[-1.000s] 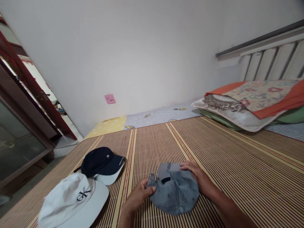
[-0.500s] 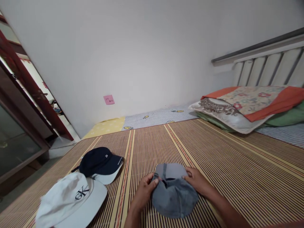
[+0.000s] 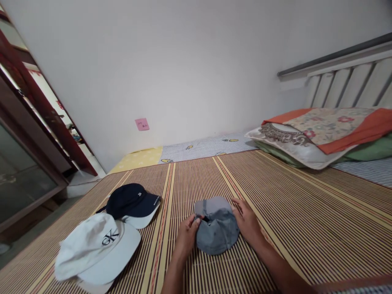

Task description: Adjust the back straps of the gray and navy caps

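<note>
head view: i find the gray cap [image 3: 217, 230] on the striped mat [image 3: 196, 183], near side, between both hands, its brim pointing to the far side. the left hand [image 3: 187, 232] is clamped on the cap's left edge, thumb against fingers. the right hand [image 3: 247, 220] lies along the right edge, fingers spread; whether it grips the fabric i cannot tell. to the left, the white cap [image 3: 98, 247] sits nearer than the navy cap [image 3: 132, 204]. pillows [image 3: 300, 143] are noted at far right.
</note>
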`<act>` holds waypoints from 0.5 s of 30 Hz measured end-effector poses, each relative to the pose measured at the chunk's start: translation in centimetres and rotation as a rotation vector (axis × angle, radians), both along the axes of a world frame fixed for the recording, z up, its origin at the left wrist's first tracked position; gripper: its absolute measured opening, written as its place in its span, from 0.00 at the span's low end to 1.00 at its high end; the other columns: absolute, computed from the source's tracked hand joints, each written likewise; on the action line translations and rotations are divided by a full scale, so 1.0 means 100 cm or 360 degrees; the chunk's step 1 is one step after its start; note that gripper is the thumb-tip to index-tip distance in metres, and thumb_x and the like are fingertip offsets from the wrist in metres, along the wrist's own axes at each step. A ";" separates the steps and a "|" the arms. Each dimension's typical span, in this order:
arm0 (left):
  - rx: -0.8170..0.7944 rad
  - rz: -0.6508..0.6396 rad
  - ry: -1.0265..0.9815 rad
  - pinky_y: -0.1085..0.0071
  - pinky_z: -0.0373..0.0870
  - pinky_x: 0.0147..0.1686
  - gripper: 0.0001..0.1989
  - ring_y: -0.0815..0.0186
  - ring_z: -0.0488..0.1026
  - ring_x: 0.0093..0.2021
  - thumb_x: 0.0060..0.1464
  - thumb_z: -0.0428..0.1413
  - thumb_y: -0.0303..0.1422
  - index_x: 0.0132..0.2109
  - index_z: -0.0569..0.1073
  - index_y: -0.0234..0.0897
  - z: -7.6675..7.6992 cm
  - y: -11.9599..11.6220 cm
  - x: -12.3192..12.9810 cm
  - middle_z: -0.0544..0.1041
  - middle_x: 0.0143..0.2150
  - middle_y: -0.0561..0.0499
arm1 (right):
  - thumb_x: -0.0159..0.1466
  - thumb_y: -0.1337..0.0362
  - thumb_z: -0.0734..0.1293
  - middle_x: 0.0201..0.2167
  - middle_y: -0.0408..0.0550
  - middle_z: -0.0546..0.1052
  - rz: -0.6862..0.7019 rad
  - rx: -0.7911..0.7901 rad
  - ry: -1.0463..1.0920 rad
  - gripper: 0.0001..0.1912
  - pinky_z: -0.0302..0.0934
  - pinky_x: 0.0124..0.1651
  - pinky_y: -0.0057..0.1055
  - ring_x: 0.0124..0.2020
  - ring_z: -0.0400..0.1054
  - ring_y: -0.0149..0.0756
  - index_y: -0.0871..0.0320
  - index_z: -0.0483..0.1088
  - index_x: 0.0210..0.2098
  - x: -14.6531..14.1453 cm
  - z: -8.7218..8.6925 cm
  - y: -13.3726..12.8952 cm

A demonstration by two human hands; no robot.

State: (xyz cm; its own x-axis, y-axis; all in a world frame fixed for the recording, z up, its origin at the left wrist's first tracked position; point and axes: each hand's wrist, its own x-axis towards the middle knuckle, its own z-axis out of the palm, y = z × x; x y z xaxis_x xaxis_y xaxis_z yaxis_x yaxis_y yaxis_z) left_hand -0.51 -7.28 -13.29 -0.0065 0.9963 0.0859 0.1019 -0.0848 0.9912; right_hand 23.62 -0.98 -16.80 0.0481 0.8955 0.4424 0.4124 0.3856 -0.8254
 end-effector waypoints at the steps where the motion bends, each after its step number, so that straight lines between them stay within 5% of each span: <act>1: 0.0028 0.0021 0.0035 0.67 0.66 0.39 0.19 0.58 0.74 0.39 0.56 0.59 0.48 0.41 0.79 0.36 0.000 -0.001 0.001 0.80 0.39 0.46 | 0.66 0.53 0.60 0.55 0.60 0.77 0.0036 0.0044 -0.0038 0.22 0.58 0.66 0.53 0.60 0.69 0.52 0.57 0.72 0.53 -0.003 0.004 -0.005; 6: 0.0136 0.0194 0.0120 0.65 0.66 0.40 0.18 0.58 0.72 0.38 0.59 0.56 0.49 0.38 0.73 0.38 -0.003 -0.003 0.007 0.76 0.35 0.48 | 0.62 0.58 0.65 0.52 0.59 0.79 0.0176 0.0022 -0.0162 0.22 0.60 0.62 0.53 0.57 0.70 0.54 0.56 0.74 0.54 -0.014 0.010 -0.022; 10: 0.0147 0.0211 0.0080 0.68 0.64 0.34 0.18 0.62 0.68 0.32 0.58 0.57 0.51 0.36 0.70 0.39 0.000 -0.004 0.012 0.72 0.31 0.53 | 0.54 0.63 0.68 0.40 0.55 0.82 0.0268 -0.0128 -0.0170 0.12 0.64 0.53 0.50 0.47 0.73 0.56 0.56 0.77 0.38 -0.014 0.014 -0.022; 12: 0.0139 0.0156 0.0037 0.70 0.64 0.32 0.18 0.64 0.68 0.31 0.57 0.59 0.50 0.36 0.71 0.38 0.003 -0.005 0.012 0.72 0.30 0.53 | 0.55 0.62 0.67 0.35 0.51 0.81 0.0331 -0.0173 -0.0115 0.06 0.65 0.49 0.45 0.43 0.74 0.52 0.54 0.75 0.32 -0.009 0.023 -0.022; 15: 0.0128 0.0119 -0.0035 0.71 0.65 0.33 0.19 0.64 0.69 0.33 0.57 0.60 0.50 0.39 0.74 0.37 0.007 -0.005 0.009 0.75 0.33 0.51 | 0.62 0.57 0.63 0.35 0.49 0.79 0.0377 -0.0207 0.0032 0.09 0.66 0.44 0.38 0.40 0.74 0.45 0.54 0.71 0.36 0.004 0.037 -0.026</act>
